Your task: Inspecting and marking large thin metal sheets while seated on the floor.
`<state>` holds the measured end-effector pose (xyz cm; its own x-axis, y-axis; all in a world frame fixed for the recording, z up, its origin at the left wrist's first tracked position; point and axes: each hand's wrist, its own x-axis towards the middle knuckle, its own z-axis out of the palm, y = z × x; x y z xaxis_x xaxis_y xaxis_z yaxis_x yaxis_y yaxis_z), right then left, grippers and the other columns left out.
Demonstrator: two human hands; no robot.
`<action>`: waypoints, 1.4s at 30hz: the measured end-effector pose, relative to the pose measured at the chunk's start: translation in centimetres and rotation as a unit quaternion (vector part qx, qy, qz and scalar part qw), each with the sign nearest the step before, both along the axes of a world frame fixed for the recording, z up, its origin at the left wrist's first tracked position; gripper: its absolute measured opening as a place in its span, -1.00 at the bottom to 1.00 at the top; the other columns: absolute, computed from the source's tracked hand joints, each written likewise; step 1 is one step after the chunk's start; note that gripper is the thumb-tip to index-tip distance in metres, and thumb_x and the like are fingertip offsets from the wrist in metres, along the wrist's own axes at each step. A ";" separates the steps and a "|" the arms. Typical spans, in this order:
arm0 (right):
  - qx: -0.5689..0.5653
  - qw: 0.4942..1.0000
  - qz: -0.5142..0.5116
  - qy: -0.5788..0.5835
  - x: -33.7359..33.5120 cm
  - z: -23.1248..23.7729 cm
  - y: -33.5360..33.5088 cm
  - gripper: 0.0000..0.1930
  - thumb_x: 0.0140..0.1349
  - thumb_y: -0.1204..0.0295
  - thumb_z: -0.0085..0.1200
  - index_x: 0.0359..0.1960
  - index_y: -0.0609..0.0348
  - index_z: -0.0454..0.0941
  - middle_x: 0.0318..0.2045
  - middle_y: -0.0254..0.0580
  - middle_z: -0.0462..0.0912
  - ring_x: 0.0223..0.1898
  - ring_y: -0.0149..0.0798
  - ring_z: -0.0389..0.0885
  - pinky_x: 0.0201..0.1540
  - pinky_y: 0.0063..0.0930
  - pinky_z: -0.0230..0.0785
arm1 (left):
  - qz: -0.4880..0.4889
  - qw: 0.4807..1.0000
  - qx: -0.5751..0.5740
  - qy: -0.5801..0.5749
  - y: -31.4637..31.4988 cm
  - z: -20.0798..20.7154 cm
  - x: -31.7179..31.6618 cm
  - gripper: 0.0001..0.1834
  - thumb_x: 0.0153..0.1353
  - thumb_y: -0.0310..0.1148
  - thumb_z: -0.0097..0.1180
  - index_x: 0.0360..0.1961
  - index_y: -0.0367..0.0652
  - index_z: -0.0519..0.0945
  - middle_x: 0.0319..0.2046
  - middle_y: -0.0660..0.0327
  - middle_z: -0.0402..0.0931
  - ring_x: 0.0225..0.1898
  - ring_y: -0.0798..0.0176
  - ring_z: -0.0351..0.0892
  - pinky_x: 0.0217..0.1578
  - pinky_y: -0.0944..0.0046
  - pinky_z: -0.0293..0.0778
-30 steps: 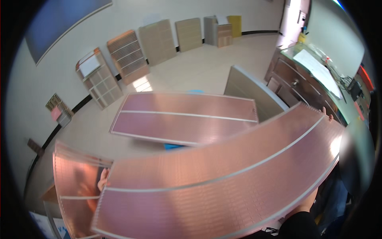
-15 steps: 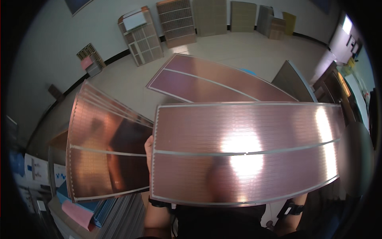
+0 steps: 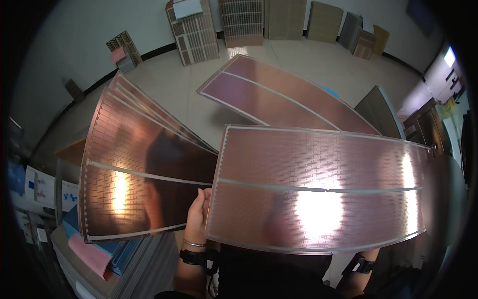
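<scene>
A large copper-coloured panel (image 3: 269, 214) with a grey stripe along its middle is held up across the front of me. My left hand (image 3: 197, 214) grips its left edge, thumb showing at the rim and the other fingers hidden behind. My right forearm rises to the panel's lower right side; the right hand itself is hidden behind the sheet. To the left, next to my left hand, a fanned stack of similar copper panels (image 3: 124, 149) leans over a pile. Another copper panel (image 3: 279, 94) lies beyond the held one. Bright light reflects off the held sheet.
Below the left stack are blue sheets (image 3: 127, 256) and a pink sheet (image 3: 87, 256) on a pile. Along the far wall stand several panel stacks (image 3: 241, 22). A dark grey board (image 3: 381, 110) stands upright at right, before a dark cabinet (image 3: 423, 122).
The held panel sits farther right in view and its left end has risen slightly. More of my left hand shows at its edge. The whole surroundings have shifted in view.
</scene>
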<state>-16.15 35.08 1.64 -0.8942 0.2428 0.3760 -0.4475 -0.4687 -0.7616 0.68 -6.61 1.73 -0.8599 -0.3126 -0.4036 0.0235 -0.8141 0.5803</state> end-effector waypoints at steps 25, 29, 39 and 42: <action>-0.060 0.976 -0.099 -0.186 0.7 5.3 5.7 -0.56 0.31 0.13 -0.28 0.03 0.22 0.28 0.03 -0.26 0.38 0.00 -0.34 0.39 0.02 -0.39 0.28 | 0.040 0.967 -0.226 -0.107 -1.1 -2.1 0.2 -0.80 0.29 -0.42 -0.21 -0.13 -0.27 0.38 -0.33 0.25 0.49 -0.30 0.49 0.43 -0.24 0.50 0.36; -0.075 0.970 -0.118 -0.199 1.5 5.9 12.3 -0.56 0.31 0.13 -0.27 0.03 0.22 0.29 0.03 -0.26 0.39 -0.01 -0.34 0.39 0.02 -0.40 0.28 | 0.052 0.958 -0.265 -0.092 -1.4 -2.4 0.3 -0.78 0.29 -0.41 -0.21 -0.14 -0.28 0.40 -0.25 0.21 0.48 -0.24 0.43 0.43 -0.12 0.44 0.32; -0.159 0.983 0.054 -0.068 2.4 7.0 15.3 -0.74 0.27 0.32 -0.13 -0.19 0.25 0.49 -0.25 -0.26 0.60 -0.15 -0.41 0.50 -0.01 -0.51 0.31 | 0.140 0.947 -0.286 -0.041 -0.6 -2.0 -0.7 -0.80 0.25 -0.45 -0.17 -0.19 -0.31 0.44 -0.28 0.23 0.50 -0.26 0.43 0.44 -0.17 0.44 0.34; -0.153 0.983 0.068 -0.078 2.2 7.3 14.8 -0.75 0.27 0.36 -0.13 -0.18 0.28 0.49 -0.21 -0.22 0.59 -0.12 -0.38 0.50 0.01 -0.50 0.29 | 0.147 0.942 -0.298 -0.044 -1.0 -2.4 -0.3 -0.81 0.25 -0.45 -0.16 -0.21 -0.30 0.46 -0.28 0.23 0.51 -0.25 0.43 0.45 -0.17 0.43 0.35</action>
